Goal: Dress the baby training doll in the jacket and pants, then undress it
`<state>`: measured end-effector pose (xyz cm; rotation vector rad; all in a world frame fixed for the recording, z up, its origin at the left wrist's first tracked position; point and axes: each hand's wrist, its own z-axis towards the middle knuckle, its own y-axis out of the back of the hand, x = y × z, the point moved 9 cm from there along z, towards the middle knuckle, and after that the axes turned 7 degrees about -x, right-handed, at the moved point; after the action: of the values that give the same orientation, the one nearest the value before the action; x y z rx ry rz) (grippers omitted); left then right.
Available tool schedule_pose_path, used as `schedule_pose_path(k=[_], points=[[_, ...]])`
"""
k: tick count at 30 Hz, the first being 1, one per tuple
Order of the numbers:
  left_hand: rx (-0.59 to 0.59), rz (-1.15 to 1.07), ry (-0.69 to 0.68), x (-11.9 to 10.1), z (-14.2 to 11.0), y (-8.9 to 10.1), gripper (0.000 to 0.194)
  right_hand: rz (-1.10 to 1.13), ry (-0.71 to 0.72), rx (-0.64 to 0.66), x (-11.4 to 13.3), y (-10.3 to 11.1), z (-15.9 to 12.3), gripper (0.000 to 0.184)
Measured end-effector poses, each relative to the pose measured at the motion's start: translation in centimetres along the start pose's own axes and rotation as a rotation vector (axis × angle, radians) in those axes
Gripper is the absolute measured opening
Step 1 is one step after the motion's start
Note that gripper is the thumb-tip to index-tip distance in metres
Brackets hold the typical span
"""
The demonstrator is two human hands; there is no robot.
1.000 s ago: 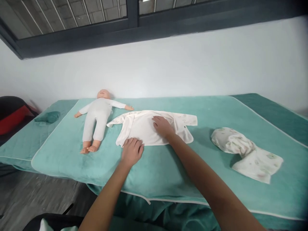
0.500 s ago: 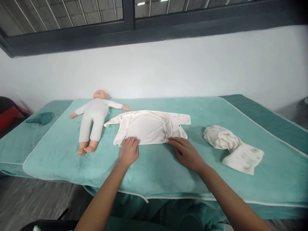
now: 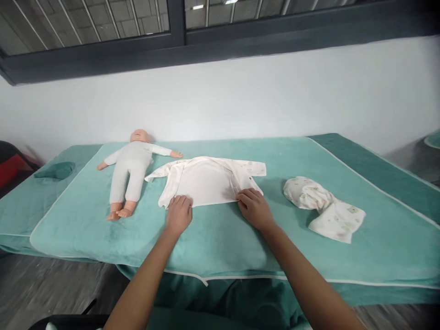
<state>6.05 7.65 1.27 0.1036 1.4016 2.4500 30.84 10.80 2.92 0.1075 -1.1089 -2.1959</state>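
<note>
A small white baby shirt (image 3: 209, 183) lies spread on the green bed cover, its printed sleeves out to both sides and its front open. At the left part of its lower hem is my left hand (image 3: 179, 213), fingers curled down and closed on the cloth. My right hand (image 3: 255, 208) grips the hem at the lower right, fingers bent and pressed together over the edge. The fingertips of both hands are partly hidden. A baby doll (image 3: 129, 169) in a white body suit lies on its back left of the shirt, one arm reaching towards the sleeve.
A crumpled printed baby garment (image 3: 323, 207) lies to the right on the green bed cover (image 3: 227, 247). A small dark green pillow-like piece (image 3: 55, 171) sits at the far left. Behind the bed rise a white wall (image 3: 220, 101) and a dark window frame (image 3: 240, 43).
My right hand has drawn its fingers in and closed on the shirt's hem. My left hand stays at the hem. The view has shifted slightly; doll and crumpled garment lie as before.
</note>
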Motion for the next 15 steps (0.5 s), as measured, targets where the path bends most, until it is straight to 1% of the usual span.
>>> schedule_pose_path(k=[3, 6, 15], points=[[-0.001, 0.028, 0.005, -0.06, 0.09, 0.16, 0.015, 0.010, -0.028, -0.033, -0.34, 0.31, -0.07, 0.025], [-0.020, 0.003, 0.033, -0.02, 0.26, 0.45, 0.014, 0.022, -0.040, -0.042, -0.43, 0.53, -0.03, 0.026], [-0.057, 0.050, 0.072, 0.01, 0.47, 0.95, 0.020, 0.020, -0.042, 0.013, 0.19, 0.87, -0.22, 0.026]])
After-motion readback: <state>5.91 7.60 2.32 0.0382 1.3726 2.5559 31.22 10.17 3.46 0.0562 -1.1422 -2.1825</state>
